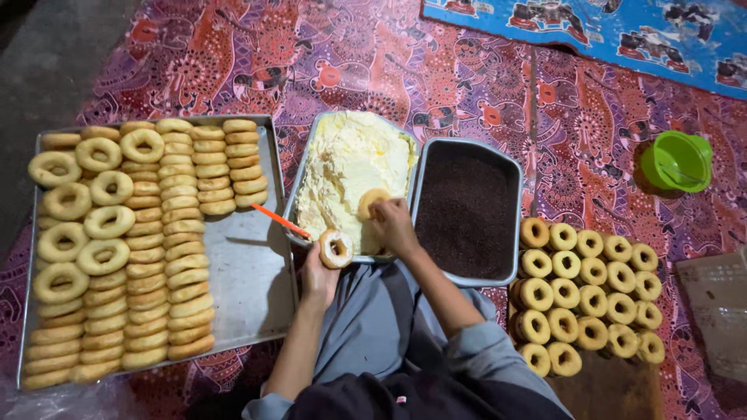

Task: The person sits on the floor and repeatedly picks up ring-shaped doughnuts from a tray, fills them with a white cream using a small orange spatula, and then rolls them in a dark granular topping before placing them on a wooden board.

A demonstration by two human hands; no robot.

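My left hand (317,276) holds a ring doughnut half (336,249) smeared with cream, at the near rim of the cream tray (311,148). That tray is full of pale yellow cream (350,167). My right hand (391,224) presses another doughnut half (372,202) onto the cream. An orange stick (280,222) leans over the tray's left rim. Right beside it stands a tray of dark chocolate sprinkles (467,210).
A large metal tray (245,288) on the left holds rows of plain doughnuts (140,241). Several more doughnuts (587,292) sit stacked at the right on a board. A green cup (678,161) and a cardboard piece (720,311) lie further right on the patterned cloth.
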